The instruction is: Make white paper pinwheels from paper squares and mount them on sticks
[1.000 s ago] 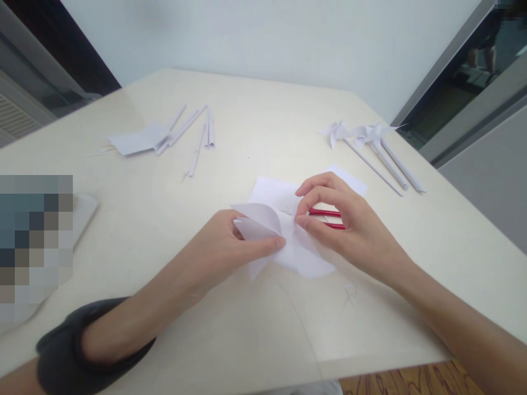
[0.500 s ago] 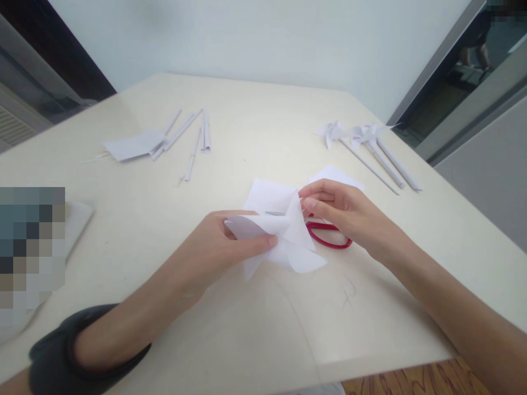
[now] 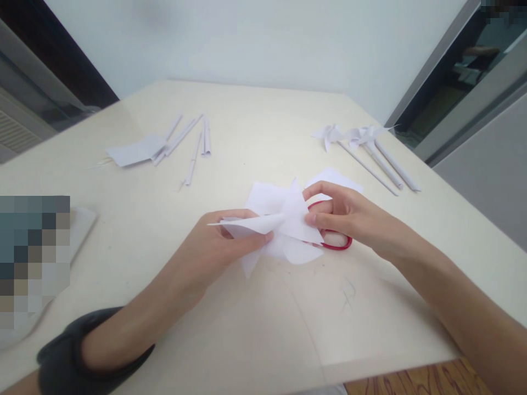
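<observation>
The paper pinwheel (image 3: 284,227), a white sheet with its cut corners folded toward the middle, sits near the centre of the pale surface (image 3: 255,142), lifted slightly at its folded flaps. The left hand (image 3: 218,247) pinches one pointed flap between thumb and fingers on the sheet's left side. The right hand (image 3: 349,219) pinches another flap by its tip on the right, thumb and forefinger closed on the paper.

Red-handled scissors (image 3: 337,244) lie directly under the right hand and partly under the sheet, so only a curve of the handle shows. A second white sheet (image 3: 333,178) lies flat just behind that hand. Well apart at the far right are finished pinwheels on rolled paper sticks (image 3: 370,148), laid side by side. At the far left lie loose rolled paper sticks (image 3: 193,145) beside a small stack of paper squares (image 3: 134,151). A dark wrist cuff (image 3: 66,356) covers the left forearm near the bottom edge.
</observation>
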A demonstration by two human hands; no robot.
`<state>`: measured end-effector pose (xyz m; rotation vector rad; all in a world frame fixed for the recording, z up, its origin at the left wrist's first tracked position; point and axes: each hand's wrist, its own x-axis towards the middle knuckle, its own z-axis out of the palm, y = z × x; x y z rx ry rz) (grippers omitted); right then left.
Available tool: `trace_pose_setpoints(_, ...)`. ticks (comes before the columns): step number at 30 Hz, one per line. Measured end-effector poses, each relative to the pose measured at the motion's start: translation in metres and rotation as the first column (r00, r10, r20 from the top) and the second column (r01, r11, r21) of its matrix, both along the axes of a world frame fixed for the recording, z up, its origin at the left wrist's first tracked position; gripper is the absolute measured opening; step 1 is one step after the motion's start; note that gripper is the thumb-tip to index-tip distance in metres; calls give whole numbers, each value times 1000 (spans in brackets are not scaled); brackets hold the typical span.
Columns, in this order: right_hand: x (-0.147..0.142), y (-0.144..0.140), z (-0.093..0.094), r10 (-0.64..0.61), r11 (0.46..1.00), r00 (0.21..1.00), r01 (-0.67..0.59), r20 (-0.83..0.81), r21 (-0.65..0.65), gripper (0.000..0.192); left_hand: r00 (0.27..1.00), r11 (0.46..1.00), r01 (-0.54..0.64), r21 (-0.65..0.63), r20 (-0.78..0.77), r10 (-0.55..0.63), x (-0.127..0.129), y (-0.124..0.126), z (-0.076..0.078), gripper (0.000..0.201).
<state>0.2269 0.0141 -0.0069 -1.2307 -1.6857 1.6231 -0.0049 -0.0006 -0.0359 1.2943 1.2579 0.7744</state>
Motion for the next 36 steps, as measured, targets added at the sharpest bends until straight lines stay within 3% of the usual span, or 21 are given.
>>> trace_pose_setpoints(6, 8, 1, 8, 104, 990, 990, -94, -95, 104, 4, 1000, 1000, 12, -22, 5, -11, 0, -1, 2, 18)
trace_pose_setpoints(9, 11, 1, 12, 212, 965, 977, -204, -32, 167, 11, 1000, 1000, 8, -31, 26, -7, -1, -1, 2, 17)
trace_pose_setpoints(12, 10, 0, 13, 242, 954, 969, -248, 54, 168, 18, 1000, 999, 14, -31, 27, -14, -1, -1, 1, 17)
trace_pose_setpoints(20, 6, -1, 10, 169, 960, 973, -198, 156, 195, 9, 997, 998, -56, -20, 44, 57, -3, 1, -2, 21)
trace_pose_setpoints(26, 4, -3, 14, 67, 923, 993, -99, 96, 371, 11, 999, 999, -49, -18, 0, 49, -3, 2, 0, 19)
trace_pose_setpoints(36, 3, -2, 10, 17, 874, 1000, -24, 20, 486, 8, 996, 996, -82, -45, 32, 84, -1, 3, 2, 19)
